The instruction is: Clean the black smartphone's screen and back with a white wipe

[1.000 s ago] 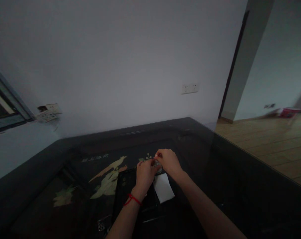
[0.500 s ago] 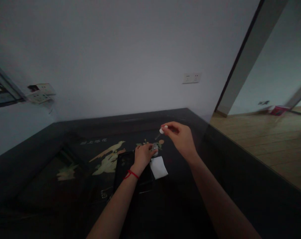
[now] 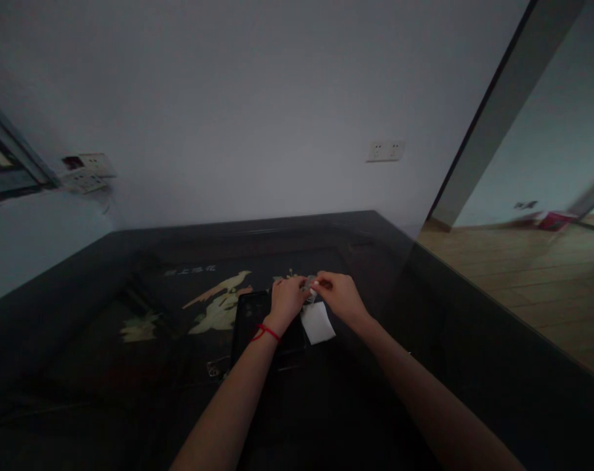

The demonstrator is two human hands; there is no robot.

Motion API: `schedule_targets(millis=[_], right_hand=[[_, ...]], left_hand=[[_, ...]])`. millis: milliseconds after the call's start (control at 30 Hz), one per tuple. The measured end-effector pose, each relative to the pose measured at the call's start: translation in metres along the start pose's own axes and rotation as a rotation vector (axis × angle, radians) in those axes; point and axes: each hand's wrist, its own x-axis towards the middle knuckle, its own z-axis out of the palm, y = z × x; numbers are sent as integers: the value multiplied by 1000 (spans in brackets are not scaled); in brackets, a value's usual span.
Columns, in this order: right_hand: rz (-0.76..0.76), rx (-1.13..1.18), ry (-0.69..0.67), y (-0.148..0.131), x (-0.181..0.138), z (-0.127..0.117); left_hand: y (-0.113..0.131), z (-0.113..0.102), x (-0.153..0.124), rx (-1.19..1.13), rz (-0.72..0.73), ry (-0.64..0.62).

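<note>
My left hand (image 3: pixel 287 299), with a red cord on its wrist, is closed around a small clear bottle (image 3: pixel 308 281) near the middle of the dark table. Pinched in the fingers of my right hand (image 3: pixel 343 297) is a dropper with a white top (image 3: pixel 314 286). The dropper is at the bottle; its tube is hidden, so I cannot tell how deep it sits. Just in front of the bottle lies a folded white tissue (image 3: pixel 318 323). Under my left hand and wrist is a flat black rectangular object (image 3: pixel 244 320), partly covered.
The glossy dark table (image 3: pixel 375 242) carries an inlaid bird picture (image 3: pixel 221 304) and stands against a pale wall. A small clear item (image 3: pixel 213 369) lies left of my left forearm. Wall sockets (image 3: pixel 385 150) are behind. A wooden floor (image 3: pixel 517 261) lies to the right.
My right hand has come down and left, bringing the dropper from above the table to the bottle. My left hand keeps its hold on the bottle. The view has shifted slightly.
</note>
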Motion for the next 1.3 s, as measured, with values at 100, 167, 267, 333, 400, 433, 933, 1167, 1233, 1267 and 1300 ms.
schedule_targets(millis=[100, 167, 267, 333, 400, 433, 933, 1167, 1233, 1267, 1300], right_hand=[[-4, -28, 11, 1, -2, 0], [-4, -30, 23, 1, -3, 1], [-5, 9, 55, 1, -1, -3], [-4, 61, 94, 0, 2, -10], [-7, 124, 151, -2, 4, -19], [-10, 154, 185, -3, 5, -23], [-29, 167, 206, 3, 14, -8], [78, -105, -85, -3, 38, -3], [113, -174, -134, -3, 39, 1], [131, -207, -149, -3, 38, 3], [149, -239, -159, -3, 37, 4]], left_hand=[[-1, 1, 1, 8, 5, -4], [-2, 2, 1, 9, 7, -8], [-2, 2, 2, 4, 6, -13], [-1, 1, 2, -6, 6, -14], [-1, 0, 2, -17, 3, -16], [-1, 0, 2, -22, 1, -18], [2, -1, 1, -30, -13, -23], [2, -2, 3, -20, -17, -34], [1, -2, 3, -18, -15, -33], [1, -1, 3, -18, -12, -32], [0, -1, 3, -18, -11, -31]])
